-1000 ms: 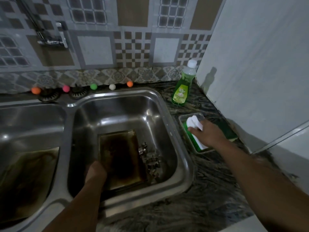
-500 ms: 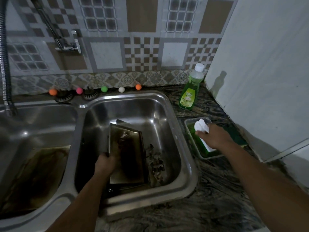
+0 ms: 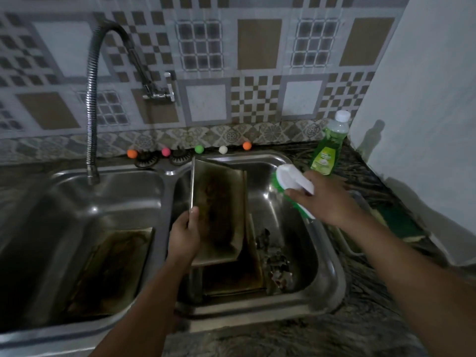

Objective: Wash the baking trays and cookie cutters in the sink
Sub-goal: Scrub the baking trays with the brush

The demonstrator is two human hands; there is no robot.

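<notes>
A dirty, brown-stained baking tray [image 3: 219, 210] stands tilted up in the right sink basin [image 3: 322, 256]. My left hand [image 3: 184, 235] grips its left rim. Under it lies a second tray [image 3: 231, 276] flat on the basin floor. Several metal cookie cutters [image 3: 275, 258] lie in a pile to the right of the trays. My right hand [image 3: 327, 199] holds a white scrub brush with green bristles [image 3: 291, 186] over the basin's right rim. Another stained tray [image 3: 108, 269] lies in the left basin [image 3: 77, 202].
A green dish soap bottle [image 3: 328, 148] stands at the back right on the dark stone counter. A small tray with a green sponge [image 3: 396, 222] sits right of the sink. A flexible faucet hose [image 3: 91, 99] hangs over the left basin. Coloured balls [image 3: 198, 149] line the sink's back edge.
My left hand has lifted the tray from flat to steeply tilted. My right hand has picked the brush out of the small counter tray and carried it left over the sink rim.
</notes>
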